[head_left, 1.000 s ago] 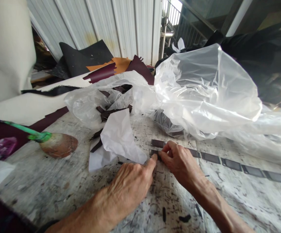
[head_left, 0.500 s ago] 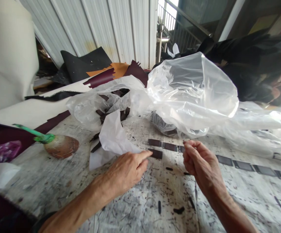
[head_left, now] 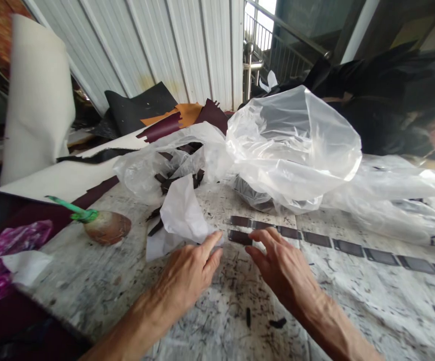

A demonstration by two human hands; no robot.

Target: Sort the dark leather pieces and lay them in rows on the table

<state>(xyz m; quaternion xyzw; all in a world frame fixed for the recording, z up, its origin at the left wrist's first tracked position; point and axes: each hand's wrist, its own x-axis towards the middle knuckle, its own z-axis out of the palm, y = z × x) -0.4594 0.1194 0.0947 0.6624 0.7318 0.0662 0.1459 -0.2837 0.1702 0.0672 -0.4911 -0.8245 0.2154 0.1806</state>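
A small dark rectangular leather piece (head_left: 240,237) lies flat on the scuffed white worktable (head_left: 89,286). My left hand (head_left: 187,273) rests just left of it, index finger stretched out toward its left end, other fingers curled, holding nothing. My right hand (head_left: 281,268) hovers just right of the piece with fingers spread and empty. Behind the piece runs a row of several similar dark pieces (head_left: 337,244) laid end to end toward the right. A crumpled white sheet (head_left: 181,210) lies beside my left fingertip.
Big clear plastic bags (head_left: 292,145) fill the middle and right, one holding dark scraps (head_left: 172,178). A rounded brown tool with a green handle (head_left: 102,225) sits at left, purple fabric (head_left: 2,250) beyond it. Leather hides and a white roll (head_left: 38,95) stand behind.
My right hand, raised and pinched half a second ago, has dropped toward the table and spread its fingers near the loose piece. The left hand has drawn back slightly from the piece.
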